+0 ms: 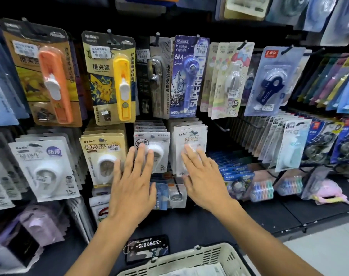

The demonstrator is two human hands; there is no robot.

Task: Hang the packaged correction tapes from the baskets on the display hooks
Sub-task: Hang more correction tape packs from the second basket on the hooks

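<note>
Head: hands (134, 182) against hung tapes (151, 152)

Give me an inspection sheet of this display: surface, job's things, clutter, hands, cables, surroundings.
Surface: black hook wall, rows of carded stationery hanging on it.
Job's things: white correction tape packs and hang in the middle row; cream basket below, with packs inside.
Clutter: numbered tag on the dark ledge; tape rolls on the lower shelf.
Hands: left hand and right hand both flat, fingers straight, pressing on the hanging packs; no grip on anything.
Cables: nothing seen.
Surroundings: pale floor at lower right.
</note>
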